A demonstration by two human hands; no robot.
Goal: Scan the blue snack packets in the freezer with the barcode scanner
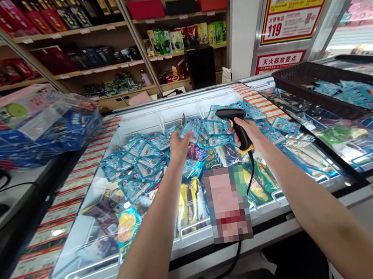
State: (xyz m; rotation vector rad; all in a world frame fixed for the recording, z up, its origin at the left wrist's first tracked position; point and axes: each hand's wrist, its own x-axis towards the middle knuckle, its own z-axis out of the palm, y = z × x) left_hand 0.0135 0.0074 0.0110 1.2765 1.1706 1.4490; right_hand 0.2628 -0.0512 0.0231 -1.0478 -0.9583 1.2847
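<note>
In the head view, my left hand [180,147] is closed on the edge of a small blue packet [190,130] with white printing. My right hand [247,132] wraps round the grip of a black and yellow barcode scanner [234,115], its cable hanging from the handle. The scanner's head points left, above several more blue packets [218,126]. A wide heap of similar packets [146,156] spreads over the glass top of a chest freezer, left of my left hand. Part of the packet I hold is hidden by my fingers.
Ice creams in yellow wrappers [191,200] show through the freezer glass [89,221]. A dark woven basket [334,99] with blue packets stands at the right. Plastic-wrapped boxes [29,129] lie at the left. Stocked shelves [77,31] line the back. A blurred patch [227,199] covers the front middle.
</note>
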